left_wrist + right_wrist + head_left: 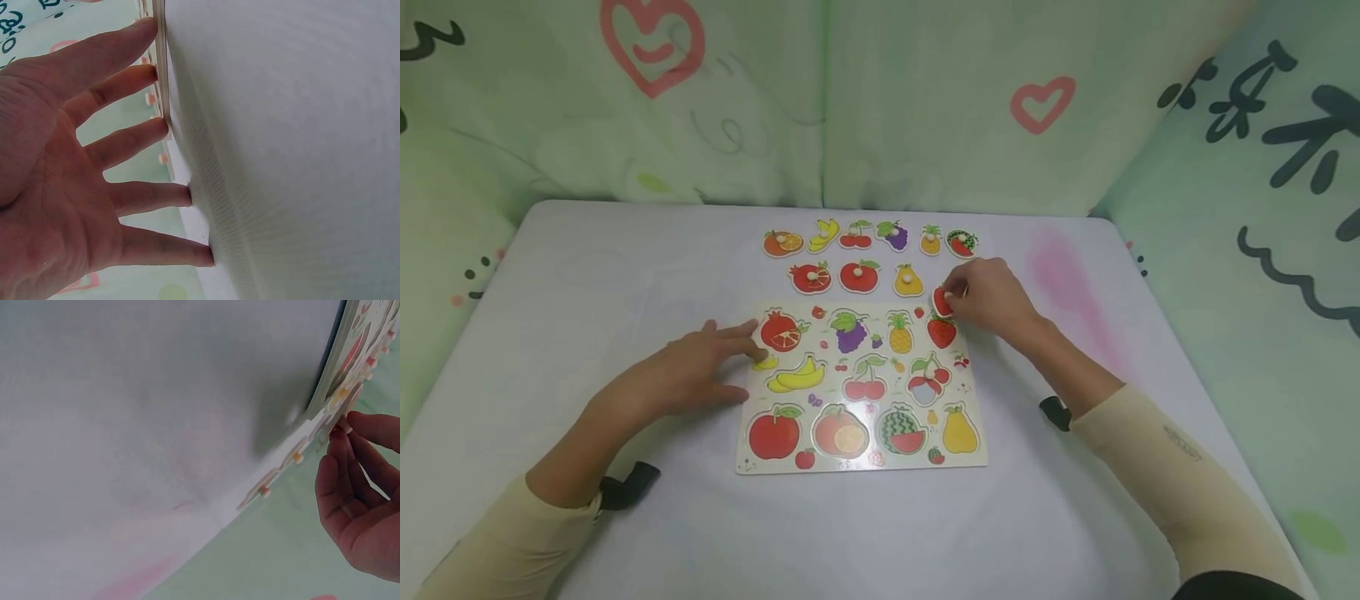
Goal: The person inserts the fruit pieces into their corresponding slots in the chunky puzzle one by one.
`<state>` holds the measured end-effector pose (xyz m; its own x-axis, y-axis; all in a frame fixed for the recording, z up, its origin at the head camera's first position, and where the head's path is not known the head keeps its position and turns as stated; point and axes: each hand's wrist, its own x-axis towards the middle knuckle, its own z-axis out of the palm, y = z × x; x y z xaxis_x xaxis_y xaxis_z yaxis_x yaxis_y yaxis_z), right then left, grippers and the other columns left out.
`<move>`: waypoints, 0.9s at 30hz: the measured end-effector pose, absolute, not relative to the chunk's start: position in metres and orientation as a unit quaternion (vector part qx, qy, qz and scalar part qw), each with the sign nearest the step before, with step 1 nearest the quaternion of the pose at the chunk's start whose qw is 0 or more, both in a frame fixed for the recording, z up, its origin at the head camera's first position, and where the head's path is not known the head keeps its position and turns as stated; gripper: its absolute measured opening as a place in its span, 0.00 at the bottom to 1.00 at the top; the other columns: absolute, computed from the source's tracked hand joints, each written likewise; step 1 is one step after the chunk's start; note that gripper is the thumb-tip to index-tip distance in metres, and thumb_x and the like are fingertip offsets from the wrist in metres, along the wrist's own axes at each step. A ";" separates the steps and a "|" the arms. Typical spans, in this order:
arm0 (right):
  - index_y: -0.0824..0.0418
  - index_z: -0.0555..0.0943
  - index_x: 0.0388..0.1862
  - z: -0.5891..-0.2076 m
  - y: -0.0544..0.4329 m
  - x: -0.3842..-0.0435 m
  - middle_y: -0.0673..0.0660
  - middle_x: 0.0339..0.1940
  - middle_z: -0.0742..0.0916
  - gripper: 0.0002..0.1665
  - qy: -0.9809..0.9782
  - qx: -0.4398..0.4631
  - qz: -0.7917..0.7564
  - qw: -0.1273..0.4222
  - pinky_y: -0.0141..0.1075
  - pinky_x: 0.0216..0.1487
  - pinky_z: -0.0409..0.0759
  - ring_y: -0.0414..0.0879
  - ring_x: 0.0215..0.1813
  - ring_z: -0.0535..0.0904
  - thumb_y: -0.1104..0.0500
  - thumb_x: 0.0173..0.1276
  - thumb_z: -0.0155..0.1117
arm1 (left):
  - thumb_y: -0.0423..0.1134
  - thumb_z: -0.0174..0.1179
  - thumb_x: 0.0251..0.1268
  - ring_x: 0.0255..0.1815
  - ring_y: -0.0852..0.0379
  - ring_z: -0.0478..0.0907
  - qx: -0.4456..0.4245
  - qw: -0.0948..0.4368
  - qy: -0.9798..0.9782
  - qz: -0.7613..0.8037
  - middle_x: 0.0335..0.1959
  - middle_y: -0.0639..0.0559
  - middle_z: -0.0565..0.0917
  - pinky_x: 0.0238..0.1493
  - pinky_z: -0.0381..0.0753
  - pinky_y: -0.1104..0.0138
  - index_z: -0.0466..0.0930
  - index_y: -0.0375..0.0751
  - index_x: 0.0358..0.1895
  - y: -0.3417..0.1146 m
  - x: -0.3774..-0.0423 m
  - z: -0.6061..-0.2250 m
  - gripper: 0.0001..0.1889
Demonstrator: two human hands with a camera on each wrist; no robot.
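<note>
In the head view my right hand (992, 300) pinches a red strawberry puzzle piece (941, 302) by its knob. It is at the upper right corner of a fruit puzzle board (835, 385), just above the printed strawberry (942, 332). Fingers partly cover the piece. My left hand (700, 367) rests at the board's left edge with its fingers spread. In the left wrist view that hand (87, 162) has straight fingers, some touching the board's edge (160, 56). The right wrist view shows the right hand (362, 494) with fingertips together at a knob.
Behind the board lie loose knobbed pieces in two rows: an orange (783, 243), bananas (824, 236), cherries (856, 237), grapes (892, 237), a pineapple (931, 240), a watermelon (962, 243), a pomegranate (810, 278), an apple (859, 277) and a pear (908, 281). A white cloth covers the table (865, 533).
</note>
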<state>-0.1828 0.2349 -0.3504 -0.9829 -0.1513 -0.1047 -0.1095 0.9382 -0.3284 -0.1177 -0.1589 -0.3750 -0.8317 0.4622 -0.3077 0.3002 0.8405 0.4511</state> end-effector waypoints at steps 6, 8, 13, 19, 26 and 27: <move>0.63 0.90 0.46 -0.354 0.229 -0.168 0.57 0.35 0.89 0.11 0.981 -0.080 -0.158 0.080 0.37 0.37 0.82 0.51 0.38 0.80 0.60 0.69 0.69 | 0.42 0.77 0.58 0.79 0.18 0.54 0.207 0.206 0.937 0.193 0.81 0.40 0.66 0.63 0.75 0.29 0.83 0.52 0.63 -0.159 -0.118 -0.375 0.28; 0.63 0.90 0.45 -0.355 0.228 -0.163 0.57 0.35 0.89 0.10 0.980 -0.079 -0.159 0.085 0.36 0.37 0.82 0.50 0.38 0.80 0.60 0.69 0.69 | 0.43 0.77 0.58 0.79 0.18 0.54 0.208 0.206 0.936 0.193 0.81 0.40 0.66 0.63 0.75 0.30 0.83 0.53 0.64 -0.159 -0.118 -0.374 0.28; 0.63 0.90 0.44 -0.357 0.226 -0.157 0.56 0.34 0.89 0.10 0.980 -0.082 -0.162 0.085 0.36 0.35 0.82 0.50 0.37 0.80 0.60 0.69 0.69 | 0.43 0.77 0.58 0.79 0.18 0.54 0.207 0.209 0.936 0.192 0.81 0.41 0.65 0.62 0.76 0.31 0.83 0.53 0.64 -0.159 -0.118 -0.374 0.28; 0.63 0.91 0.45 -0.359 0.226 -0.154 0.56 0.35 0.89 0.10 0.981 -0.086 -0.156 0.080 0.36 0.36 0.82 0.50 0.37 0.80 0.60 0.69 0.70 | 0.43 0.77 0.58 0.79 0.19 0.54 0.205 0.210 0.936 0.194 0.81 0.40 0.65 0.63 0.75 0.30 0.83 0.52 0.64 -0.159 -0.118 -0.374 0.28; 0.63 0.90 0.45 -0.361 0.227 -0.151 0.57 0.36 0.90 0.10 0.980 -0.094 -0.156 0.076 0.35 0.35 0.84 0.50 0.37 0.80 0.61 0.67 0.70 | 0.43 0.77 0.58 0.79 0.19 0.53 0.201 0.213 0.936 0.195 0.81 0.40 0.65 0.63 0.74 0.29 0.83 0.52 0.64 -0.158 -0.118 -0.374 0.28; 0.64 0.90 0.45 -0.361 0.227 -0.151 0.57 0.36 0.90 0.10 0.980 -0.098 -0.157 0.076 0.35 0.35 0.83 0.50 0.37 0.80 0.62 0.67 0.70 | 0.43 0.77 0.58 0.79 0.19 0.53 0.201 0.214 0.936 0.195 0.81 0.40 0.65 0.63 0.75 0.29 0.83 0.52 0.64 -0.158 -0.118 -0.375 0.28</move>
<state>-0.1509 0.2274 -0.3606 -0.9695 -0.2149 -0.1180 -0.1673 0.9318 -0.3220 -0.1182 -0.1579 -0.3747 -0.8281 0.4589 -0.3221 0.2924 0.8437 0.4502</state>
